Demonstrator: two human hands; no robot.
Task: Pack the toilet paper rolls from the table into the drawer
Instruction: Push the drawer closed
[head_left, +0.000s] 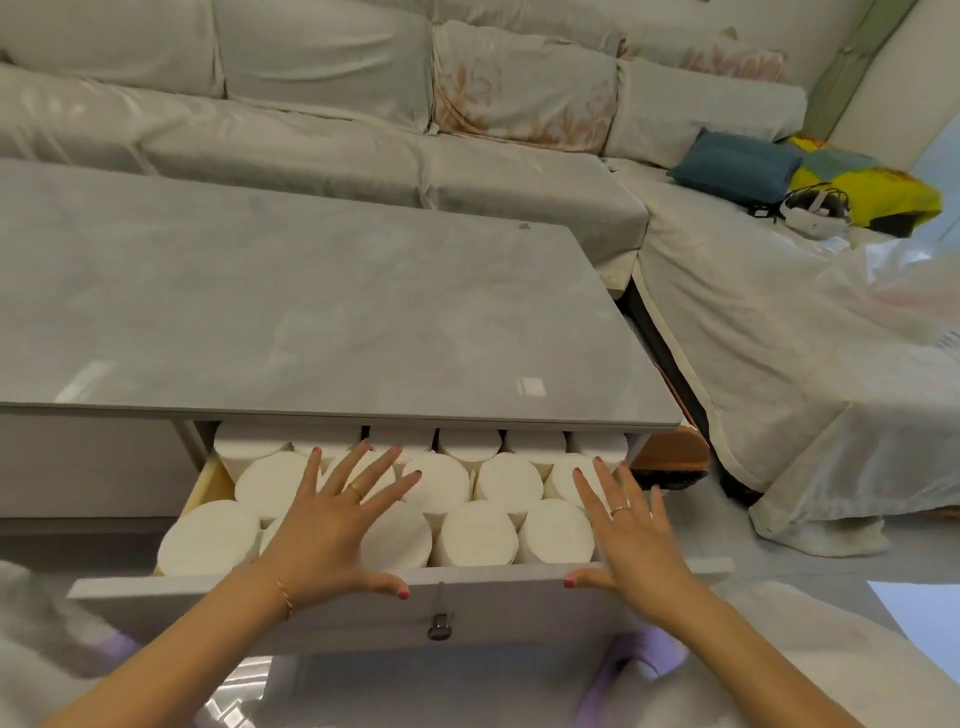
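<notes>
The drawer (519, 597) of the grey table (311, 312) is pulled out toward me. It is packed with several white toilet paper rolls (475, 535) standing on end in rows. My left hand (332, 525) lies flat, fingers spread, over the rolls at the centre left, its thumb on the drawer's front edge. My right hand (631, 540) is spread the same way over the rolls at the right end. Neither hand grips anything. The rear row sits partly hidden under the tabletop. No roll is on the tabletop.
A covered sofa (363, 130) wraps around behind and to the right of the table. On it lie a blue cushion (737, 166), a yellow bag (878, 192) and a white headset (815, 210). A metal knob (440, 626) sits on the drawer front.
</notes>
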